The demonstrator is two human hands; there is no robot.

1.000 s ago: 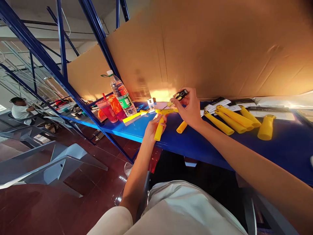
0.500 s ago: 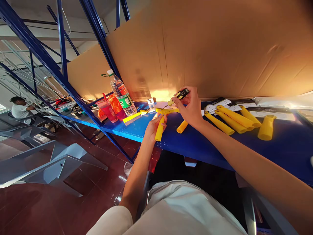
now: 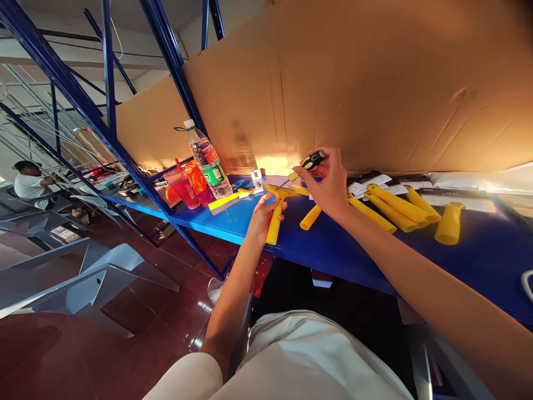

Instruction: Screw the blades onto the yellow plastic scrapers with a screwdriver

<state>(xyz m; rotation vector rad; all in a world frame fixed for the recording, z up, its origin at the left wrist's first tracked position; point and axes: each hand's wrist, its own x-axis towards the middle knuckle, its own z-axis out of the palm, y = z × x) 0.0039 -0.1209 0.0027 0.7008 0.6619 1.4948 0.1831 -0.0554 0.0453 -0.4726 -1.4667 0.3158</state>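
At the far left a person in a white top (image 3: 28, 184) sits beyond grey chairs (image 3: 97, 280). Toward the middle, at the left of the blue surface (image 3: 229, 221), stand a red cup (image 3: 183, 190) with a straw and a clear bottle (image 3: 210, 166) with a green label and white cap. Just right of them lies a yellow-handled scraper (image 3: 225, 202), with a small white object (image 3: 256, 180) beyond it. The left hand (image 3: 266, 215) is closed around the stem of a yellow T-shaped handle (image 3: 273, 226), held at the near edge with its crossbar on the far side. The right hand (image 3: 327, 180) grips a black-and-yellow screwdriver (image 3: 313, 161), its shaft slanting left to the crossbar; whether the tip touches is too small to tell. Below that hand lies a yellow tube (image 3: 310, 217). Farther right, several yellow handles (image 3: 395, 212) rest near black-and-white packets (image 3: 458, 201), before a tall cardboard sheet (image 3: 353, 83).
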